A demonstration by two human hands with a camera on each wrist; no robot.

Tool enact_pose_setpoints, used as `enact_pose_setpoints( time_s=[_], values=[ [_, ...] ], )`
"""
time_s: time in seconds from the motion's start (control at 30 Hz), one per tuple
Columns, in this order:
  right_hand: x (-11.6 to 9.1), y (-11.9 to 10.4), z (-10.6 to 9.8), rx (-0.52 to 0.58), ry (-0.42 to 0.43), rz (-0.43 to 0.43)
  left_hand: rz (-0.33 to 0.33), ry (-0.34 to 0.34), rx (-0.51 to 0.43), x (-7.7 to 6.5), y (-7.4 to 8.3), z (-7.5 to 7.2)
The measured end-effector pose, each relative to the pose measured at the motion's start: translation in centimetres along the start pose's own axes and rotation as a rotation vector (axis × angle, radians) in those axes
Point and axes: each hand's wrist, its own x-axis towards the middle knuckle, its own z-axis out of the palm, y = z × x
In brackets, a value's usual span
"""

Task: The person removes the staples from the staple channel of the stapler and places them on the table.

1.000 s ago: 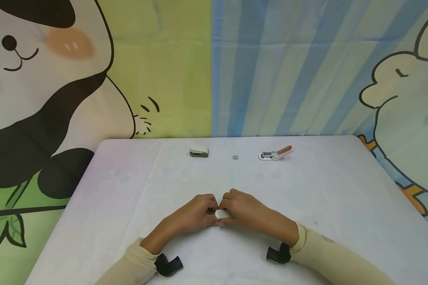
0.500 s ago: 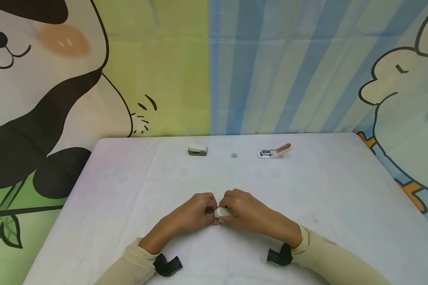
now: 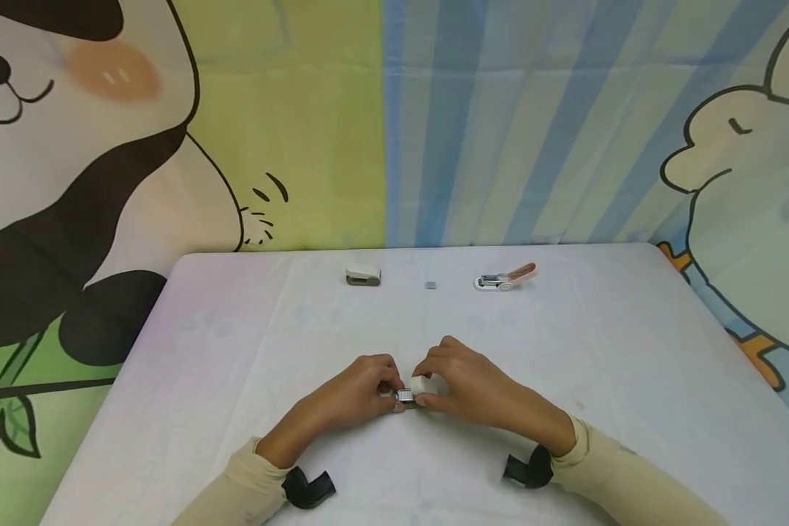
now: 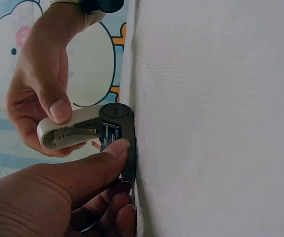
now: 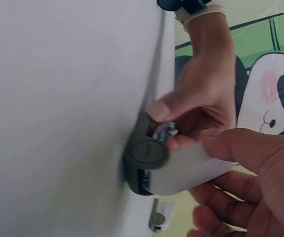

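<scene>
Near the front middle of the table, both hands hold a small stapler [image 4: 116, 110] with a dark grey base and an off-white top arm [image 5: 186, 170]. My left hand [image 3: 361, 391] pinches the base between thumb and fingers, low at the tabletop. The right hand [image 3: 470, 383] grips the free end of the top arm, which is swung wide up from the base on its round hinge. Between the two halves the metal staple channel [image 3: 404, 395] shows. In the left wrist view, the left thumb [image 4: 109, 153] lies over part of that channel and hides it.
Along the back of the white-covered table [image 3: 289, 314] sit a closed white and grey stapler [image 3: 363, 275], a small grey block [image 3: 430, 286] and an opened stapler with a pink arm [image 3: 522, 273]. A cartoon-printed curtain [image 3: 296, 109] hangs behind.
The right hand has moved slightly right and up, lifting the stapler's top arm, so the metal channel now shows. My left hand has stayed in place on the base.
</scene>
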Motion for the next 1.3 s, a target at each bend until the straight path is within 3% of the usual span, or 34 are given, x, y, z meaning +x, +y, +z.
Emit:
enact_pose_setpoints(
  time_s=[0.27, 0.77, 0.93, 1.13, 1.2, 1.3],
  values=[
    [-1.2, 0.1, -1.0, -0.046, -0.002, 0.109, -0.011, -0.002, -0.013, 0.1, 0.1, 0.2],
    [-3.3, 1.9, -1.0, 0.093, 0.005, 0.211, -0.004, 0.001, -0.004, 0.0, -0.2, 0.1],
    [-3.4, 2.0, -0.9, 0.081, 0.003, 0.215, -0.001, 0.007, 0.000, 0.0, -0.1, 0.0],
    [-3.1, 1.6, -1.1, 0.024, -0.085, 0.221, 0.009, 0.008, -0.004, 0.0, -0.1, -0.1],
    [-2.9, 1.3, -1.0, 0.001, -0.066, 0.190, 0.009, 0.007, -0.011, 0.0, -0.1, -0.1],
    [-2.3, 0.7, -0.7, 0.001, 0.044, 0.112, 0.008, 0.008, -0.011, 0.0, 0.0, -0.1]
  ],
)
